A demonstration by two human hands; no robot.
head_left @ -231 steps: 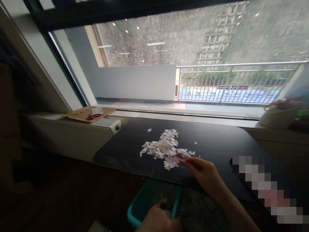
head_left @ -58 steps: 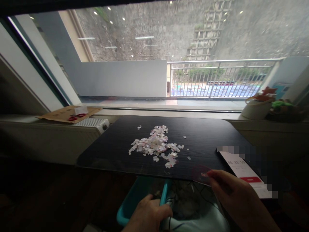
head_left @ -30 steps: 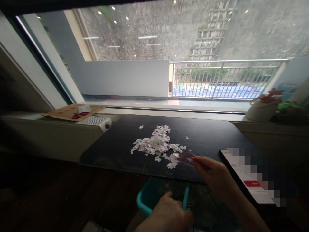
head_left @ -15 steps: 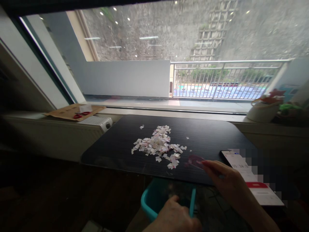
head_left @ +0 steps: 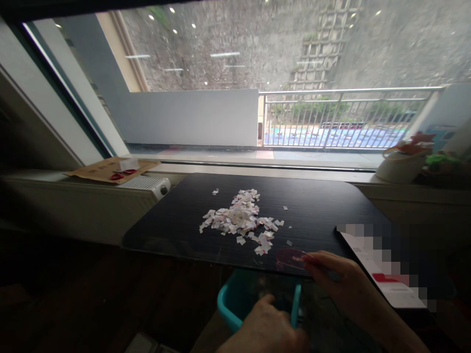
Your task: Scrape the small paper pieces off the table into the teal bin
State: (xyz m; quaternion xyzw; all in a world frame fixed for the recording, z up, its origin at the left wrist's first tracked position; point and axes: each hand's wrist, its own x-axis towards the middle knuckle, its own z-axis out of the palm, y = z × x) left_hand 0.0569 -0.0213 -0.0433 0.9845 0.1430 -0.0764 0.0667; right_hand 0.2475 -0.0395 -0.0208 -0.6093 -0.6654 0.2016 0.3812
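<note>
Paper scraps [head_left: 239,218] lie beyond right hand [head_left: 337,273], clamped on pink plastic [head_left: 289,256]; left hand [head_left: 270,324] grips teal bin [head_left: 224,305].

Whitish paper scraps [head_left: 239,218] lie heaped on a table [head_left: 320,201], a translucent pink piece [head_left: 289,258] near, a teal bin [head_left: 224,308] below.

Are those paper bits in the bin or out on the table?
Out: the paper bits lie on the table, mostly heaped. The teal bin is too dark inside to tell if it holds any.
</note>
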